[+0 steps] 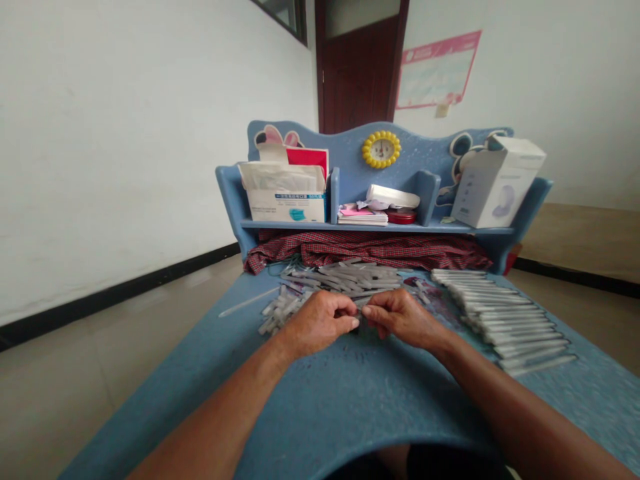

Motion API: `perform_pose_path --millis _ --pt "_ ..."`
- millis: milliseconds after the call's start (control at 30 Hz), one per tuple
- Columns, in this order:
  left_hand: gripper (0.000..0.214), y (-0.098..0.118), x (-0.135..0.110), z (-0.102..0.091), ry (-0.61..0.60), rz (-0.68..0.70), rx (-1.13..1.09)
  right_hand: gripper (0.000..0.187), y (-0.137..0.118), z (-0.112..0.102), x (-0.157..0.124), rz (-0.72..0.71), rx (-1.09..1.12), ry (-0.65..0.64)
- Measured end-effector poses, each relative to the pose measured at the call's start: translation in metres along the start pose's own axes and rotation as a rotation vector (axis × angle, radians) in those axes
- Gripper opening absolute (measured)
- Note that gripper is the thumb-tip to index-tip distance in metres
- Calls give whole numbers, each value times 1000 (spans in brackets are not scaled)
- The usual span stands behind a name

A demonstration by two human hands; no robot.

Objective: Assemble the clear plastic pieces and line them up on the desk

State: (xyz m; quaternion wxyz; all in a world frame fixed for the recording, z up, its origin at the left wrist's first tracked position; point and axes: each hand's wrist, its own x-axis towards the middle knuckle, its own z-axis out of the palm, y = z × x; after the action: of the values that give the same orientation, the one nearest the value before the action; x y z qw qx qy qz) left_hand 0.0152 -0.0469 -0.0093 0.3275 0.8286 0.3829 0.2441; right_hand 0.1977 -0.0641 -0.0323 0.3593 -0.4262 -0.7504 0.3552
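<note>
My left hand [320, 322] and my right hand [400, 315] meet at the middle of the blue desk [350, 400], fingertips pinched together on a small grey piece I cannot make out. Just beyond them lies a loose heap of grey pen tubes [325, 280]. To the right, a neat row of grey-white pens [505, 313] lies side by side. One thin clear tube [249, 302] lies apart at the left.
A red checked cloth [370, 248] lies under the desk's shelf. On the shelf stand a mask box [285, 193], a stack of booklets [363, 215], a red tin [401, 216] and a white carton [495, 183]. A yellow clock [381, 149] hangs above. A dark door [360, 67] is behind.
</note>
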Motion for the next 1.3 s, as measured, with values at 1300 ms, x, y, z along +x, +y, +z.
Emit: perform_pose_path --millis 1300 --pt "16 0 1 1 -47 -31 95 41 7 0 -1 54 87 -75"
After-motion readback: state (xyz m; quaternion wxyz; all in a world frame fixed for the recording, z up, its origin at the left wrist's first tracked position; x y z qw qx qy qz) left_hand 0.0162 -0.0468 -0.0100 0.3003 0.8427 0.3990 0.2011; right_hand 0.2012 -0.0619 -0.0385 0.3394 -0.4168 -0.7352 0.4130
